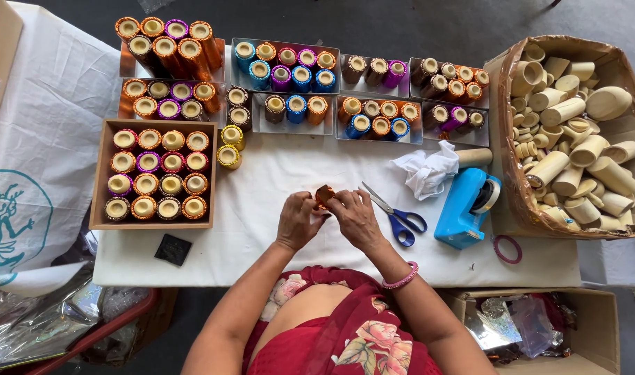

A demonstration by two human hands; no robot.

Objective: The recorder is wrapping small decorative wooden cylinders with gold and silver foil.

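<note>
My left hand [300,221] and my right hand [355,217] meet over the white table [262,180], both holding a small cylinder wrapped in shiny orange foil [324,195] between the fingertips. Blue-handled scissors [397,212] lie just right of my right hand. A blue tape dispenser [466,208] stands further right. A pink bangle sits on my right wrist.
A wooden box [98,173] of foil-wrapped cylinders sits at left, with several grey trays [286,45] of coloured ones along the back. A carton [512,139] of bare wooden cylinders stands at right. Crumpled white cloth [425,170], a pink ring [507,248] and a small black square [172,249] lie nearby.
</note>
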